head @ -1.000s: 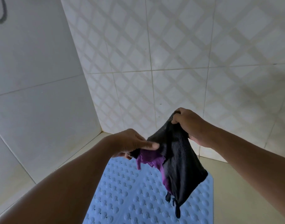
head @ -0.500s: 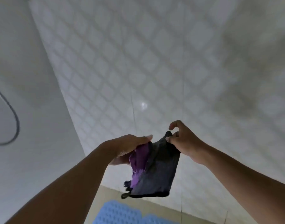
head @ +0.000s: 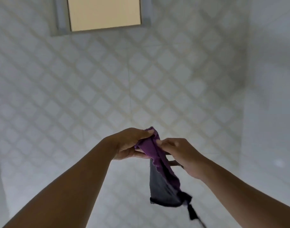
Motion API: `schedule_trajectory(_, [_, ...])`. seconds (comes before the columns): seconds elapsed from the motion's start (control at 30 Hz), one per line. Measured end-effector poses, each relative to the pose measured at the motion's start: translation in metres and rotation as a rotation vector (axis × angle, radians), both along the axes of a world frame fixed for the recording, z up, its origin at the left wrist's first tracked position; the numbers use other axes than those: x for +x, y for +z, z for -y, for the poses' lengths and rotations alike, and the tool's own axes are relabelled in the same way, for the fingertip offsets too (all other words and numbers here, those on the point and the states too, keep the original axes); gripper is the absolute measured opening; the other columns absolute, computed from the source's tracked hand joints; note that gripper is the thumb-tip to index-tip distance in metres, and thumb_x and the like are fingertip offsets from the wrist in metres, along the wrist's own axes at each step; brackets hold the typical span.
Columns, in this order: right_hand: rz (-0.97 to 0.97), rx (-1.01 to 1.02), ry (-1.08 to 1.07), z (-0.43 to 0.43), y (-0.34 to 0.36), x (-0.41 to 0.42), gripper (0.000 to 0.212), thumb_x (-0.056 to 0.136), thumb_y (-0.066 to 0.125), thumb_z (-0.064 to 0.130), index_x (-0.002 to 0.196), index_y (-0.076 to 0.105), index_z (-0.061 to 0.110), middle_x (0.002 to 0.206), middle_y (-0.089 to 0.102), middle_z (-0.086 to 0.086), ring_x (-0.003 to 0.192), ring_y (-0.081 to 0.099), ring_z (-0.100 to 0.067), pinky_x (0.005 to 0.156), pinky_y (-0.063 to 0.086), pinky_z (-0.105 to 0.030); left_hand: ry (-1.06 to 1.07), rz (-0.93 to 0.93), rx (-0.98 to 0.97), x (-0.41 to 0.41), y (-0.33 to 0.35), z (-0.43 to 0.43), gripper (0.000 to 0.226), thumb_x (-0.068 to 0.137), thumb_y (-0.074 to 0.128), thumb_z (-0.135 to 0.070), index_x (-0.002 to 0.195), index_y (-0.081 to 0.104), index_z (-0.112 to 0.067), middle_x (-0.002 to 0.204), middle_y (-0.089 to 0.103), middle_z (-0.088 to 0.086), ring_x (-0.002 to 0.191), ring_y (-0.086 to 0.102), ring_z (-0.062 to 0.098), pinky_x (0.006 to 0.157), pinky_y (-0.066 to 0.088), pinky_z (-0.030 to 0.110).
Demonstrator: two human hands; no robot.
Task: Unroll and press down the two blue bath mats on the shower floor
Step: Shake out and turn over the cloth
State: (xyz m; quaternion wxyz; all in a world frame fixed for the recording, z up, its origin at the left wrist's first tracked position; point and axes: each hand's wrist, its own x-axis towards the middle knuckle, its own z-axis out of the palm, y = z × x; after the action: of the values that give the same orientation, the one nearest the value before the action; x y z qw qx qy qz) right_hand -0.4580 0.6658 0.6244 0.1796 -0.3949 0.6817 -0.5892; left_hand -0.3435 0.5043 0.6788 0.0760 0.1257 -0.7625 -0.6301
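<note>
Both hands pinch one small cloth [head: 160, 180], held up in front of wall. Left hand [head: 129, 145] grips purple top edge, thumb on top, fingers under. Right hand [head: 178, 155] pinches purple fold just beside it, fingers curled. Cloth purple on one side, dark grey on other, hangs down between arms. Black string [head: 192, 213] dangles at bottom. Behind: tiled wall [head: 108, 79] with criss-cross lines, window [head: 106, 14] with tan pane up top. Picture blurry. Blue bath mats: cannot tell where, camera looks up at wall.
</note>
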Motion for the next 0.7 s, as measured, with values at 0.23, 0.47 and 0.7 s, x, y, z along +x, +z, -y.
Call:
schedule_trajectory(0.23, [0.048,-0.017,-0.388,-0.061,0.021,0.000,0.028,0.101,0.049,0.019,0.104,0.069,0.001,0.109,0.071,-0.027,0.090,0.069,-0.032,0.085,0.060,-0.049,-0.267,-0.074,0.023,-0.048,0.020,-0.034,0.052,0.090,0.067,-0.046,0.118,0.069,-0.002,0.115,0.075,0.017,0.110,0.071,0.030,0.101,0.054,0.048])
schedule_trajectory(0.47, [0.163,-0.182,-0.923,-0.160,0.041,0.027,0.027,0.103,0.047,0.027,0.091,0.066,0.014,0.101,0.069,-0.016,0.094,0.066,-0.035,0.087,0.054,-0.045,-0.503,-0.087,-0.007,-0.083,0.033,-0.081,0.037,0.086,0.076,-0.008,0.120,0.066,0.004,0.113,0.074,0.022,0.106,0.072,0.035,0.094,0.058,0.048])
schedule_trajectory(0.7, [-0.087,0.036,-1.244,-0.319,0.070,0.115,0.013,0.088,0.075,0.017,0.095,0.066,0.012,0.096,0.068,-0.011,0.085,0.062,-0.023,0.080,0.050,-0.036,-0.762,-0.165,-0.115,-0.109,0.041,-0.208,0.018,0.091,0.072,-0.003,0.109,0.072,-0.002,0.107,0.076,0.021,0.102,0.073,0.037,0.090,0.060,0.047])
